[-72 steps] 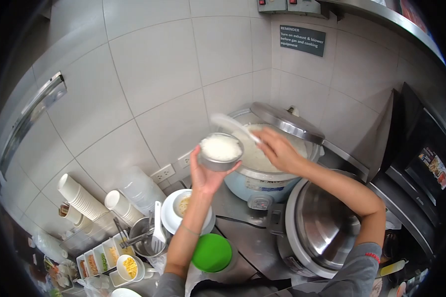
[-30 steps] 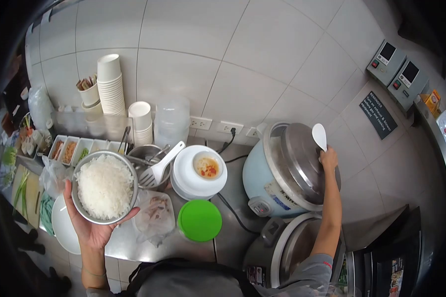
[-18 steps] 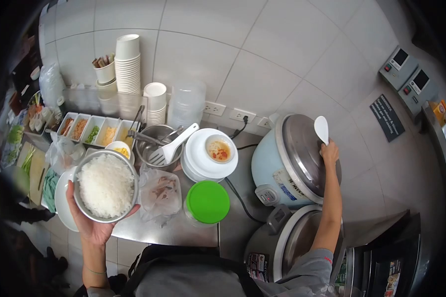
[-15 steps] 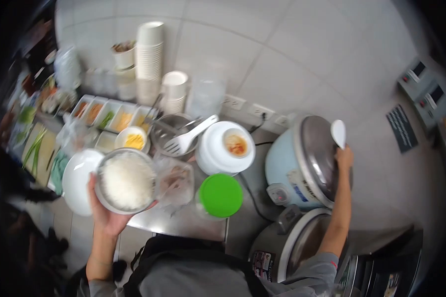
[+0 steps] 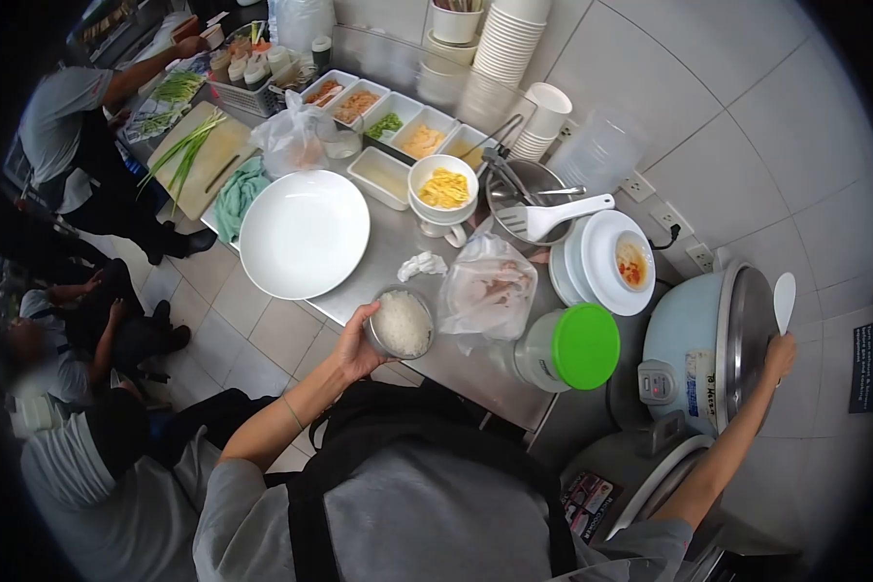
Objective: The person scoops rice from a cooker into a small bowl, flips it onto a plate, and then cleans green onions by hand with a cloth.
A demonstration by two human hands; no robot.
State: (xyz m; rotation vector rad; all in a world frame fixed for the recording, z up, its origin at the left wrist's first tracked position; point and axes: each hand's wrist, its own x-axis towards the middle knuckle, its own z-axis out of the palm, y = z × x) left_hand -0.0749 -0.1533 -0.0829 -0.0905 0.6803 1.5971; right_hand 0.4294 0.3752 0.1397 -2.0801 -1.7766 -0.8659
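Observation:
My left hand (image 5: pixel 355 344) is wrapped round the side of a small metal bowl (image 5: pixel 374 339) filled with white rice (image 5: pixel 403 323), close to the table's front edge. Over at the right, my right hand (image 5: pixel 779 357) grips a white rice paddle (image 5: pixel 785 301), its blade pointing up. That hand is at the far side of the shut steel lid (image 5: pixel 750 330) on a light blue rice cooker (image 5: pixel 684 325). A large white plate (image 5: pixel 304 235) lies left of the rice bowl, overhanging the front edge. A tied plastic bag (image 5: pixel 488 288) of pale pink contents sits right of the bowl.
A green-lidded jar (image 5: pixel 586 346) stands by stacked white dishes (image 5: pixel 577 262). Behind are topping trays (image 5: pixel 424 133), a bowl of yellow strips (image 5: pixel 444 187) and a steel pot with a slotted turner (image 5: pixel 567 214). A second cooker (image 5: pixel 601 475) is near me. Co-workers (image 5: pixel 73 126) are at left.
My left hand has brought the rice bowl lower and nearer my body, away from the plate. My right hand still holds the paddle by the cooker lid. The view has turned left.

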